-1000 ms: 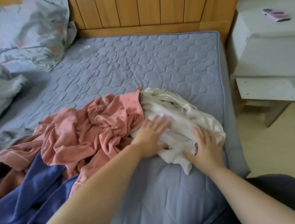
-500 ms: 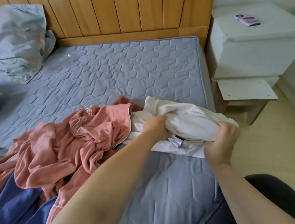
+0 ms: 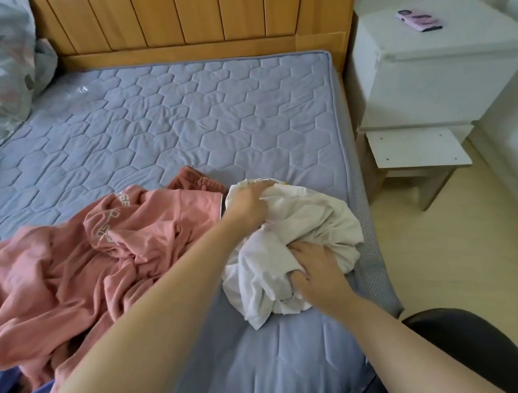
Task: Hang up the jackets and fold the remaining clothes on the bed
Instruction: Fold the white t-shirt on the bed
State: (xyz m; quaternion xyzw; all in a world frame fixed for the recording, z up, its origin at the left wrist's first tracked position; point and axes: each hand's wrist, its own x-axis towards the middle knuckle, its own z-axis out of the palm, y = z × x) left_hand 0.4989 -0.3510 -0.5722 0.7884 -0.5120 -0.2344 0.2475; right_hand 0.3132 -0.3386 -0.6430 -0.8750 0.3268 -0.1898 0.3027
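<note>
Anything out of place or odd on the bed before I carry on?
Nothing spilled or damaged. The white garment is bunched up close to the right edge of the mattress, gripped by the left hand and right hand; the pink garment lies crumpled beside it, unfolded.

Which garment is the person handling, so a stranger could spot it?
On the blue quilted mattress, look near the right edge beside the white nightstand. A crumpled white garment lies there, gripped by the left hand and right hand, unlike the loose pink garment beside it.
</note>
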